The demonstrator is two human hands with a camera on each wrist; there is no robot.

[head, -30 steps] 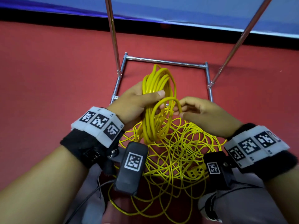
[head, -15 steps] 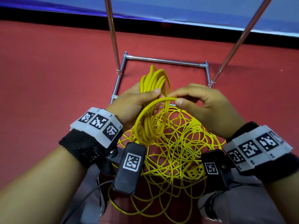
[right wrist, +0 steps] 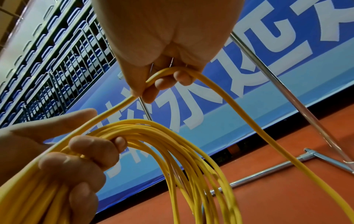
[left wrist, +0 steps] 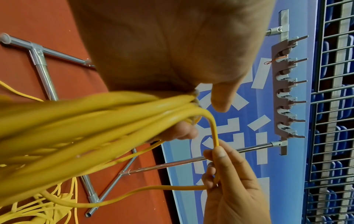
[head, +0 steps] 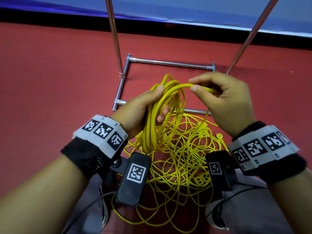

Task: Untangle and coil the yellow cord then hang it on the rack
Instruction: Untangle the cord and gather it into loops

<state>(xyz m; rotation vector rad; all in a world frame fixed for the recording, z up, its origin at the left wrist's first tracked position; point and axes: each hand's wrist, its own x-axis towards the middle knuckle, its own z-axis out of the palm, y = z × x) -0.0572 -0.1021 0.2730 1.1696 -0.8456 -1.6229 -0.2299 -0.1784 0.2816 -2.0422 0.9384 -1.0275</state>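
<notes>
The left hand [head: 140, 112] curls round a bundle of cord [head: 162, 115] loops, thumb pressed over the top, held above the red floor [head: 50, 73]. Just right of it, the right hand [head: 226, 98] pinches a single strand between thumb and fingertips. Below both, the loose tangle [head: 182, 157] lies near the rack [head: 168, 62] base. The cord looks light, springy and slick, so loops may slip; best held at the crown of the bundle, feeding one strand at a time

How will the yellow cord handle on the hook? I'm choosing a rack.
Probably floppy: the yellow cord droops in loops below the left hand. Likely tangle-prone: loose strands crisscross on the red floor. It bends easily from the right hand.
</notes>
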